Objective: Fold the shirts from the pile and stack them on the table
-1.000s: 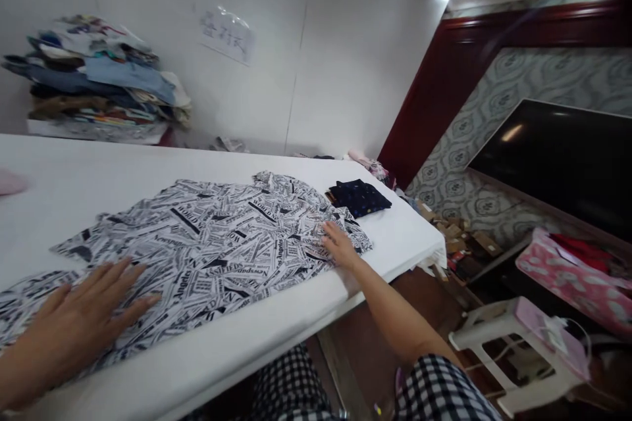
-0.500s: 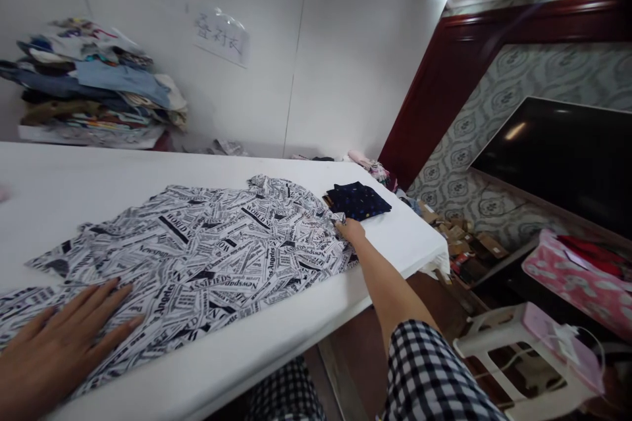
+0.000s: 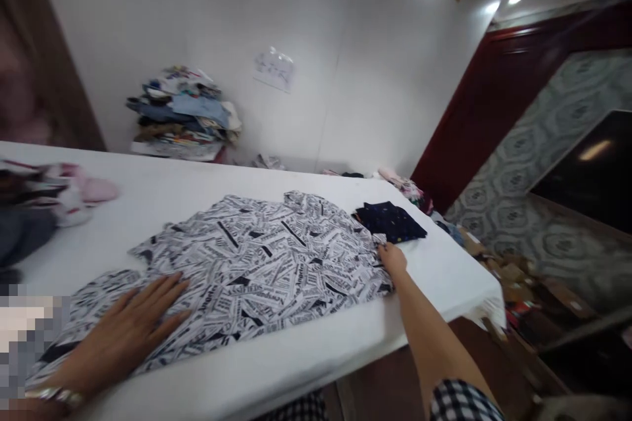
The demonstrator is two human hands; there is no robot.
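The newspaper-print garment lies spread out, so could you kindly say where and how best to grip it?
Probably pinch its right edge, coming from the right: the newspaper-print garment lies flat, so a thin edge suits pinching, and the right hand grasps it there.

Spread garment (image 3: 276, 270), 6-7 o'clock: wht w/ blk & grey newsprint. Folded cloth (image 3: 392, 222), 4 o'clock: navy w/ tiny yellow specks. Tabletop (image 3: 444, 276): plain wht. Sleeve (image 3: 461, 401), 5 o'clock: blk/wht check. Clothes pile (image 3: 190, 108), 10 o'clock: blues, brn, wht. Wallpaper (image 3: 516, 214), 3 o'clock: grey-grn medallion ptn. Woodwork (image 3: 464, 125), 2 o'clock: dk red.
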